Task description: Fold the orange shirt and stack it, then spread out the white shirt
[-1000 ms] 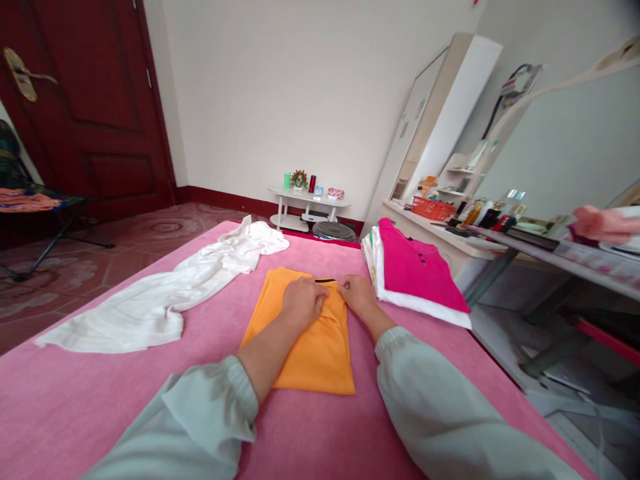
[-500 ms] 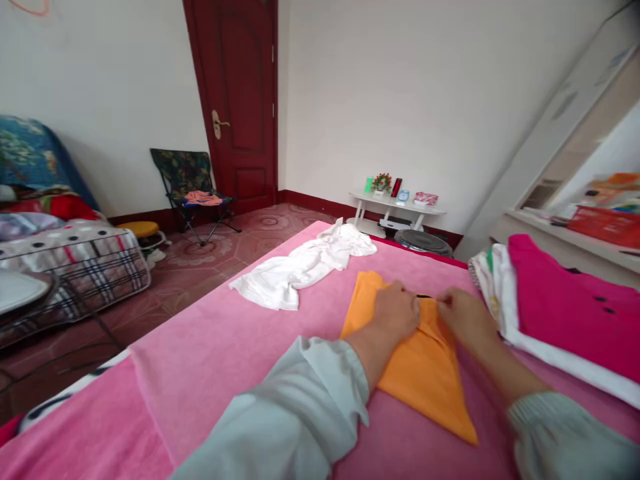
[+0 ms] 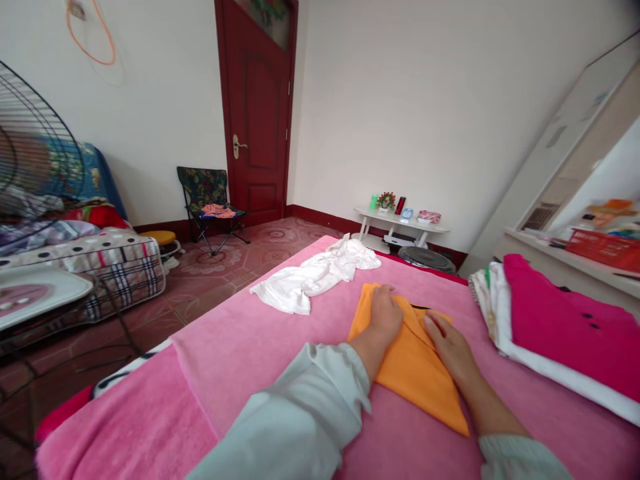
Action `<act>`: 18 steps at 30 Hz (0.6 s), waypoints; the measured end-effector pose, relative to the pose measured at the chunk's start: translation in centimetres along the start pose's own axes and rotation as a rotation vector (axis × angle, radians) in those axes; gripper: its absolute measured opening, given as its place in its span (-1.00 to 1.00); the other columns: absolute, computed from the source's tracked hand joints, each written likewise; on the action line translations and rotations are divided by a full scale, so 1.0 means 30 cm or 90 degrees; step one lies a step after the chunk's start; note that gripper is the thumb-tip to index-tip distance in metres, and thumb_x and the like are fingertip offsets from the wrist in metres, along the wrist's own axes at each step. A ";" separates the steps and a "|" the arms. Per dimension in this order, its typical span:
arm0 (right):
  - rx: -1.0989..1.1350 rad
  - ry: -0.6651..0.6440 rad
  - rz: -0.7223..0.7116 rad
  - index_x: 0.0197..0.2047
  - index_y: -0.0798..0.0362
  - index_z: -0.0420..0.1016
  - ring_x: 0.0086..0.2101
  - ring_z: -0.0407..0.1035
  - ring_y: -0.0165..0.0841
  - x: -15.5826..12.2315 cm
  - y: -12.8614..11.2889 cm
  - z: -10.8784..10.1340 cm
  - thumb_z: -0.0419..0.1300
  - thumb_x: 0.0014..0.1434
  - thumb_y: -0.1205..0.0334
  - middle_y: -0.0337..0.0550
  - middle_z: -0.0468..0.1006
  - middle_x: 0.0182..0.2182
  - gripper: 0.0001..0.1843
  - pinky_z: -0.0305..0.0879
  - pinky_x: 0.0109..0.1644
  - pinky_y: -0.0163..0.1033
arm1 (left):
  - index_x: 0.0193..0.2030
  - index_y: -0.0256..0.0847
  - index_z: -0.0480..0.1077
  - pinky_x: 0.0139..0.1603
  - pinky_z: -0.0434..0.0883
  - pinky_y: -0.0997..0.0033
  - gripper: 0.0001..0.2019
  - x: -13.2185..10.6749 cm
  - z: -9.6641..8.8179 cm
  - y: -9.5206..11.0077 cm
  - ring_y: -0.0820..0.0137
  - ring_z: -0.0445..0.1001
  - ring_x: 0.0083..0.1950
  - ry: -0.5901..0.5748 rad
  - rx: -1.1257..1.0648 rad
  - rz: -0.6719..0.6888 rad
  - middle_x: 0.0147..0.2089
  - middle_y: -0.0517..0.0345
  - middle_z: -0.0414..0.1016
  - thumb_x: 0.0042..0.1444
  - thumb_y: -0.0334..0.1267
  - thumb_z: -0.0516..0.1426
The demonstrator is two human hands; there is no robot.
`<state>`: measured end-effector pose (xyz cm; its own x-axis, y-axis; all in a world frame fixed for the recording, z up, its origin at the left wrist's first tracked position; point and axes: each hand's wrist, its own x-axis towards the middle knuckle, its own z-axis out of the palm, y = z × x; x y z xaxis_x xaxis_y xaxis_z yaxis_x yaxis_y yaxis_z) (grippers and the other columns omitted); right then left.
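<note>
A folded orange shirt lies on the pink blanket in front of me, with a dark strip showing at its far edge. My left hand rests on the shirt's upper left part, fingers extended over the cloth. Along the right side lies my right hand, its fingers stretched out and touching the fabric near the dark strip. Beyond and to the left, a crumpled white garment is spread on the blanket.
At the right stands a stack of folded clothes with a magenta shirt on top. A red basket sits on a ledge behind it. Left are a fan, a white tray and a folding chair.
My fingers, earlier closed at the shirt's far edge, have loosened and now lie flatter on it. My right hand has come nearer to me. The view has shifted left.
</note>
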<state>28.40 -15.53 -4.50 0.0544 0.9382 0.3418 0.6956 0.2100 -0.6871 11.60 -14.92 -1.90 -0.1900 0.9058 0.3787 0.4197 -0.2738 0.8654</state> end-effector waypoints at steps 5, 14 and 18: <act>-0.048 0.025 -0.253 -0.04 0.07 0.49 0.06 0.32 -0.20 -0.099 -0.165 -0.027 0.03 0.19 0.09 -0.02 0.49 0.01 -0.62 0.14 0.23 -0.02 | -0.11 -0.31 0.47 -0.01 0.40 0.42 -0.67 0.045 -0.056 -0.036 0.38 0.50 -0.10 -0.083 -0.015 -0.025 -0.11 0.01 0.56 0.01 -0.59 0.05; -0.158 -0.248 -0.242 0.27 0.05 0.23 0.26 0.02 -0.16 -0.173 -0.274 0.049 0.10 0.20 0.01 0.00 0.19 0.27 -0.39 -0.13 0.33 0.04 | -0.13 -0.19 0.49 -0.02 0.36 0.31 -0.76 0.112 -0.235 -0.131 0.24 0.49 -0.05 -0.014 0.161 -0.079 -0.12 0.02 0.56 0.04 -0.35 0.12; -0.241 -0.056 -0.054 0.13 0.16 0.35 0.16 0.20 -0.09 -0.091 -0.112 -0.023 0.06 0.20 0.03 0.16 0.34 0.16 -0.48 0.07 0.24 0.02 | -0.24 -0.21 0.49 -0.15 0.36 0.29 -0.64 0.111 -0.269 -0.088 0.11 0.50 -0.06 -0.080 0.383 -0.146 -0.12 -0.11 0.55 0.03 0.04 0.11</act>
<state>26.41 -18.99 -2.70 -0.0645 0.9453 0.3197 0.9108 0.1866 -0.3682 2.70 -13.79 -0.29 -0.2445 0.9604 0.1337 0.8110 0.1269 0.5712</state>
